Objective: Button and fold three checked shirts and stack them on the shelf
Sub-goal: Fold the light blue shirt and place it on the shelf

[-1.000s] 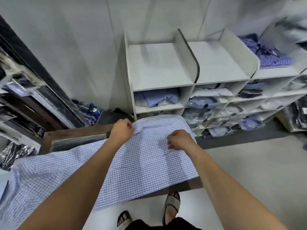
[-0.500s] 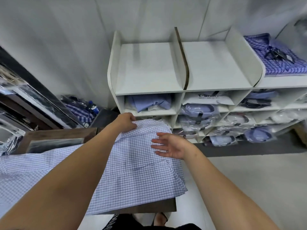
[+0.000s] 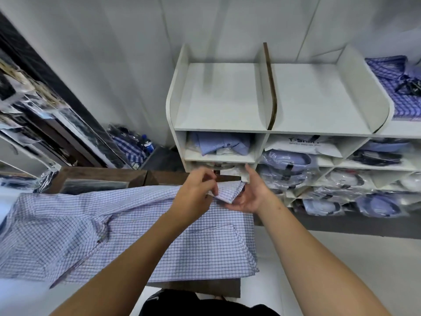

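Since half a second ago the right hand (image 3: 248,193), then flat with spread fingers on the cloth, has been turned palm-up beneath a folded corner of the checked shirt (image 3: 141,233), and the left hand (image 3: 197,191) has been brought across to the same corner. The corner is pinched by the left fingertips; the right fingers are loosely curled under it, cradling more than clamping, though the thumb's contact is hard to make out.

The shirt is spread over a dark wooden table (image 3: 196,287), its body toward the right edge and a sleeve trailing left. It is judged light, thin and limp: it will sag and slide wherever unsupported, so it is best taken at seams, the placket or the collar, with both hands, and smoothed flat before each fold.

Counted: one checked shirt on the table, two hands on it. One darker checked shirt (image 3: 391,85) lies folded on top of the white shelf unit (image 3: 218,128); two top bays beside it stand bare. Bagged shirts (image 3: 289,160) in the lower cubbies are too many and blurred to be counted.
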